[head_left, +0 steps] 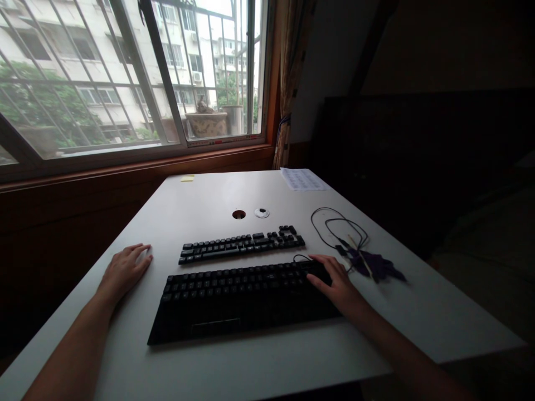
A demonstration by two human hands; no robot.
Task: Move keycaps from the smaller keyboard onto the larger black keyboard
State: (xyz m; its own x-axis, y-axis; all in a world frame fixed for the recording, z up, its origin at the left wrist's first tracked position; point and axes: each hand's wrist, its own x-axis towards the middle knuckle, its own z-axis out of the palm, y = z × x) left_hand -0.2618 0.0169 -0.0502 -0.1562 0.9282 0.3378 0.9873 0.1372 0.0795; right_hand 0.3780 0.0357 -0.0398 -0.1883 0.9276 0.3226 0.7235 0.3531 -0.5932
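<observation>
A black keyboard (251, 314) lies at the near side of the white table. Keycaps show along its upper rows; the front part looks plain and dark, and I cannot make out its detail. Behind it, black keycaps (225, 249) are laid out in rows like a keyboard layout. My right hand (334, 281) rests over the keyboard's right end, thumb and index finger apart, with nothing visible between them; it hides part of that end. Left of the keyboard, my left hand (125, 270) lies on the tabletop, fingers stretched out and holding nothing.
On the white table (209, 195), a black cable (334, 210) loops beside a dark purple cloth (378, 266) with a thin pale stick-like item across it. Farther back are a round hole (239, 214), its white cover (262, 213), yellow notes (188, 178) and a printed sheet (304, 179).
</observation>
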